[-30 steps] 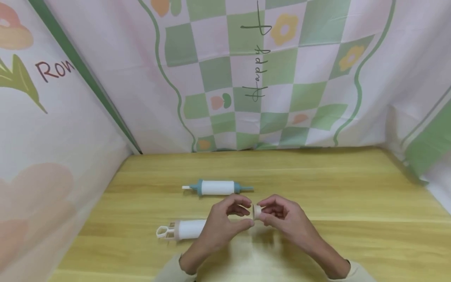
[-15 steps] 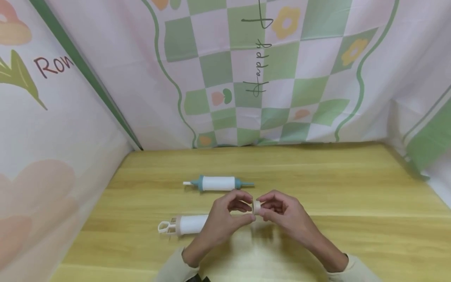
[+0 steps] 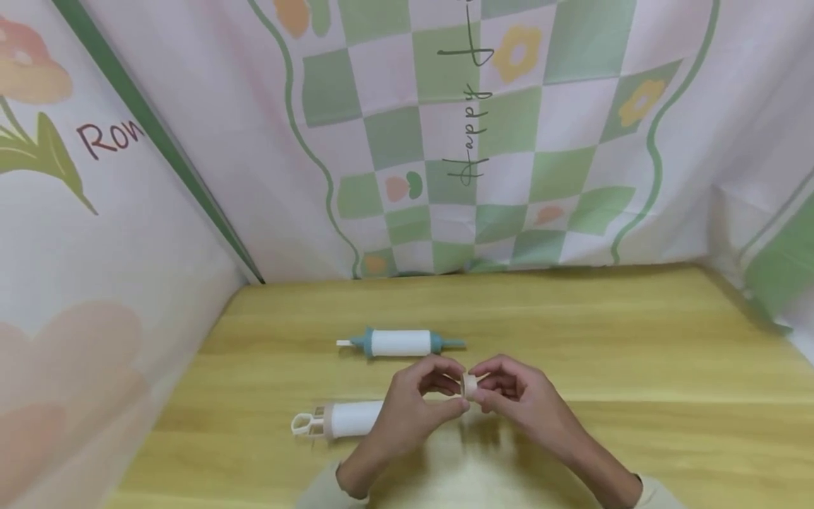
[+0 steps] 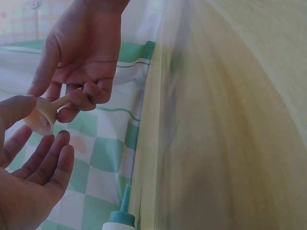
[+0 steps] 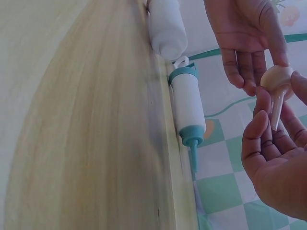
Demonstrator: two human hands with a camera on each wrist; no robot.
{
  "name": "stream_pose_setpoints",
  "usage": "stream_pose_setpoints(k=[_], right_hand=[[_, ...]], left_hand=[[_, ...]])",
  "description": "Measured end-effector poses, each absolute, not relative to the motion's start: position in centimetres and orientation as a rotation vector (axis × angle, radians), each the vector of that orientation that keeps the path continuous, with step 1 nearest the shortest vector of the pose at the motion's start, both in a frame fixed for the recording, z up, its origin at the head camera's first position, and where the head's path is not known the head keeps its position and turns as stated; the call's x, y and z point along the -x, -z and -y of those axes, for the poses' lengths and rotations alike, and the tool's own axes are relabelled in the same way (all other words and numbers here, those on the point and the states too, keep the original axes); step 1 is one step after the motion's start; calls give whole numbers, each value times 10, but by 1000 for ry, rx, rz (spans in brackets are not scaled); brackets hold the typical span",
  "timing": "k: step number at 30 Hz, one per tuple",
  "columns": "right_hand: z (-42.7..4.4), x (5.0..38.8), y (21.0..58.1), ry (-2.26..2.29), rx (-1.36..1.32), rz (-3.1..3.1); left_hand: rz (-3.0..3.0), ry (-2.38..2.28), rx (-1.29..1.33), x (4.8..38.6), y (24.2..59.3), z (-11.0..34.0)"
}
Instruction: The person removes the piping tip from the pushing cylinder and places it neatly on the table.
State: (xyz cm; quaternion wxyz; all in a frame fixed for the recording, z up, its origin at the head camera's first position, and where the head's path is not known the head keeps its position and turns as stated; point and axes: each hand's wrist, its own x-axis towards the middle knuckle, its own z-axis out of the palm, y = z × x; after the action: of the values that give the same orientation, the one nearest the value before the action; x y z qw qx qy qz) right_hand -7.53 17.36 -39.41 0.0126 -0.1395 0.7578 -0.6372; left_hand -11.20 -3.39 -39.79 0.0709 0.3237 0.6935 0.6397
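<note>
Between the two hands is a small beige funnel-shaped cap with a narrow spout, held above the table. The left hand pinches its wide rim between thumb and forefinger, the other fingers spread loosely. From the spout side, the right hand grips the cap with thumb and fingers, some of them curled by the spout. The cap's wide open end faces the left hand.
A white tube with teal ends lies beyond the hands. Nearer, a white tube with a beige collar and looped handle lies partly behind the left hand. Patterned cloth stands behind the wooden table.
The head view has shifted slightly. Both hands keep hold of the cap in nearly the same place above the table; the tubes have not moved on it.
</note>
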Motion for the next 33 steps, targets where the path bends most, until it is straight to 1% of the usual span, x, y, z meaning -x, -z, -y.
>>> stream_pose_setpoints(k=[14, 17, 26, 33], right_hand=[[-189, 65, 402, 2030, 392, -2371], [-191, 65, 405, 2046, 408, -2380], [-190, 68, 401, 1970, 305, -2516], [-190, 70, 400, 1993, 290, -2537]], left_hand=[[-2081, -1969, -925, 110, 395, 28], [-2087, -1975, -904, 109, 394, 29], [-2122, -1963, -895, 111, 395, 33], [-2145, -1962, -867, 112, 396, 37]])
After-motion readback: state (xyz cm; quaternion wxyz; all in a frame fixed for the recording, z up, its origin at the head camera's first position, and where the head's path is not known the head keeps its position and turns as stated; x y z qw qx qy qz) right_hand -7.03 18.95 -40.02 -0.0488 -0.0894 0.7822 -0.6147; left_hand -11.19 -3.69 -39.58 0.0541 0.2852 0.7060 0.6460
